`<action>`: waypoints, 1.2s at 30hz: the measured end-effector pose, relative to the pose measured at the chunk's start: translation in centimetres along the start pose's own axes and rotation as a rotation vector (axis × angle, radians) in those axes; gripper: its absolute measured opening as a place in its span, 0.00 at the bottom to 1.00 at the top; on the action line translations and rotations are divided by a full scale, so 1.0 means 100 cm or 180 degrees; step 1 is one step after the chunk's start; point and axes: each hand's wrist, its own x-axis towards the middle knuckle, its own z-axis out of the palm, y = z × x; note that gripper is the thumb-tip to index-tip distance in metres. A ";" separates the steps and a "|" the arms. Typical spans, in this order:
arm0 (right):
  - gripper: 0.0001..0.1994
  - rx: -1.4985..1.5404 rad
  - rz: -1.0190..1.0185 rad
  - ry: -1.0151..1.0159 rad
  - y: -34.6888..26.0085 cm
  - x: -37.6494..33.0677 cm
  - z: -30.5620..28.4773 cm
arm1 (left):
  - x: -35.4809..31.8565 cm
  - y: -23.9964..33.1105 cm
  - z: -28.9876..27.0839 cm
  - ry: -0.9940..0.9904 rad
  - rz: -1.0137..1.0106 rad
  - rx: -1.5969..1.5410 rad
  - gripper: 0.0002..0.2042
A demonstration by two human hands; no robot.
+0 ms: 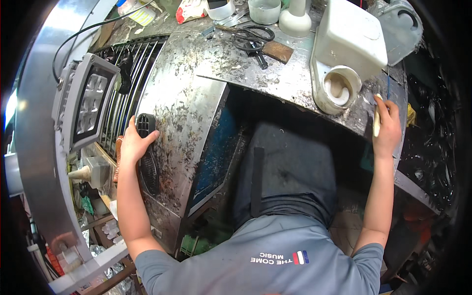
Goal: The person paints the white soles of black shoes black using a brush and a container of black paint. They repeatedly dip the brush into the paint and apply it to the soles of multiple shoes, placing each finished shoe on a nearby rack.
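My left hand (135, 143) grips a black shoe sole (149, 172), which has a ridged tread, at the left edge of the metal bench. The thumb reaches across to its right side, and the other fingers lie along its left and are partly hidden. Beside that wrist a brown leather piece (117, 157) shows; whether it joins the sole I cannot tell. Over at the bench's right edge, my right hand (387, 129) is closed on a pale stick-shaped tool (377, 121), held upright. A white pot (338, 91) with white paste inside stands left of this hand.
A white plastic container (350, 39) stands behind the pot. Scissors (250, 38) and a brown block (278, 51) lie at the back. On the left are a lamp (88, 103) and a metal bar rack (140, 69). Black glossy material (427, 142) fills the right side.
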 end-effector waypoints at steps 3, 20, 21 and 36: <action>0.19 -0.0084 -0.0163 -0.0236 0.000 0.001 0.010 | -0.002 -0.020 0.001 0.0123 -0.0038 -0.0062 0.44; 0.20 0.0051 -0.0238 -0.0180 0.005 -0.013 0.020 | -0.143 0.107 0.045 -0.2235 0.1146 -0.8388 0.35; 0.19 0.0064 -0.0229 -0.0156 0.003 -0.014 0.020 | -0.145 0.109 0.042 -0.2354 0.1231 -0.8468 0.35; 0.18 0.0392 -0.0114 -0.0133 0.020 -0.023 0.037 | -0.165 0.097 0.013 -0.1263 0.1335 -0.7302 0.39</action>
